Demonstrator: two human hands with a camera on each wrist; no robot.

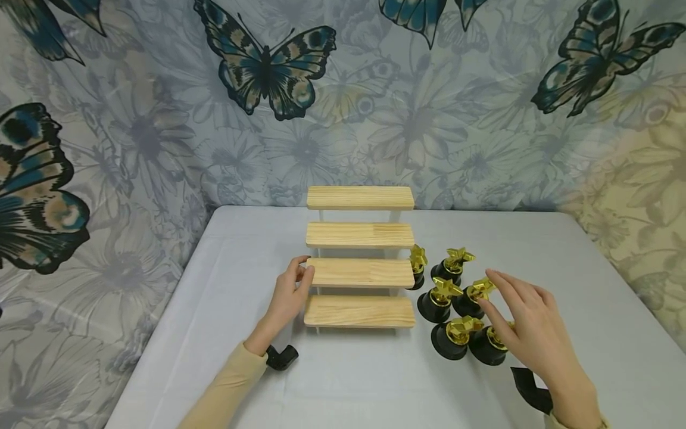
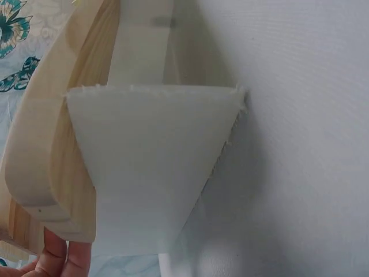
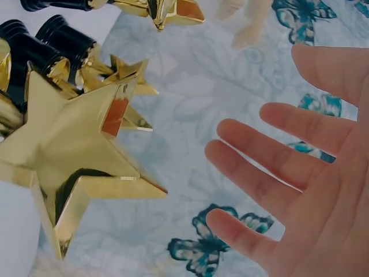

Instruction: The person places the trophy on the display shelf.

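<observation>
A four-step wooden display riser stands mid-table, its pale boards carried on whitish side supports. My left hand holds the left end of its third board from the top, thumb at the front corner. Up close in the left wrist view, the fingers lie against the end of a board. To the riser's right stand several star trophies, gold stars on black round bases. Over the nearer right ones hovers my right hand, fingers spread with nothing in them, beside a gold star.
A white cloth covers the table. Behind it hangs a butterfly-and-flower patterned backdrop. Black straps with camera mounts show at the wrists. One trophy is partly hidden behind the riser's right side.
</observation>
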